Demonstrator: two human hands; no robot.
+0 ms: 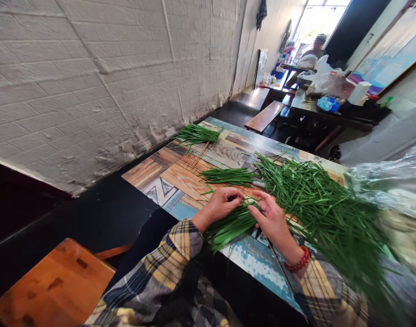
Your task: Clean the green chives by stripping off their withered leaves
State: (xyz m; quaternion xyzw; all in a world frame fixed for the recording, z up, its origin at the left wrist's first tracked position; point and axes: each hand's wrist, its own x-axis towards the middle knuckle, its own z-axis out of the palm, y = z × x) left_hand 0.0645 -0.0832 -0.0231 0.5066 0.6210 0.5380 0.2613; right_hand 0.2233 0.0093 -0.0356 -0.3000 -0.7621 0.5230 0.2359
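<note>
Closest to me, at the person's left, sits an orange-brown wooden stool (54, 281). Two plaid sleeves (160, 261) reach in over the table's near edge, and a red bead bracelet (299, 259) circles the right wrist. A thin stick (279, 263) slants past that forearm.

Both hands are over a bundle of long green stalks (230, 229) lying at the table's near edge, its lower ends poking past it. The left hand (224, 204) has thumb and fingers drawn narrow beside a thin pale strand (250, 198); I can't tell whether it grips it. The right hand (271, 218) is loosely spread, thumb apart from the fingers.

Just beyond lies a smaller green bunch (228, 175) on the patchwork-patterned table (180, 177). To the right spreads a big loose heap of stalks (316, 204), with clear plastic (398, 177) beside it. Near the wall end rests another bunch (197, 134), thin sticks (200, 154) next to it.

Farther off stand a wooden bench (265, 116), a table piled with plastic bags (330, 81), and someone near the bright doorway.
</note>
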